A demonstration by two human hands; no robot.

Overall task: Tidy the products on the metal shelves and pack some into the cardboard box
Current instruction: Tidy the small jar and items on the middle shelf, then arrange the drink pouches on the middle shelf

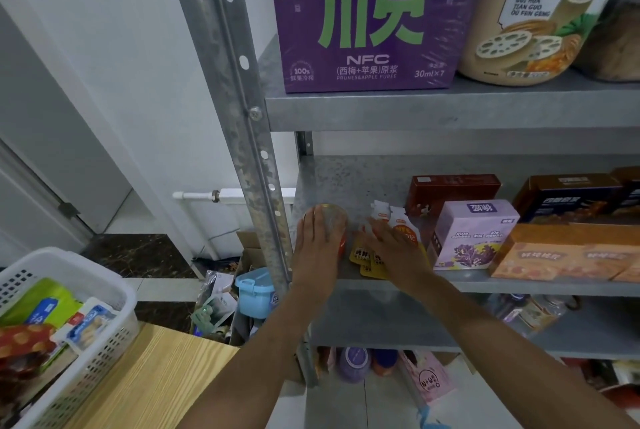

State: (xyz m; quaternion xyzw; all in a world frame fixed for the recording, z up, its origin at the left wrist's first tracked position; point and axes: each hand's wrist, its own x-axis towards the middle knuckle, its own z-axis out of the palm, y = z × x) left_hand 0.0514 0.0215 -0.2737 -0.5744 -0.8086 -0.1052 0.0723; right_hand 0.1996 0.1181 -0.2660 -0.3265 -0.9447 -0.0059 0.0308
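On the middle metal shelf (363, 182), my left hand (317, 241) lies over the top of a small can with a clear lid (334, 217) at the shelf's left end, fingers curved around it. My right hand (391, 248) rests flat, fingers spread, on a bunch of orange and yellow spouted pouches (401, 226) just right of the can. A pale purple box (471, 238) stands right of the pouches. A cardboard box (247, 248) sits on the floor behind the shelf post, only partly visible.
A big purple NFC carton (367, 19) and a beige jar (540, 19) stand on the upper shelf. Brown and orange boxes (568, 248) fill the middle shelf's right side. A white basket of snacks (65, 324) sits on a wooden table (149, 383) at lower left. A blue container (254, 291) lies below.
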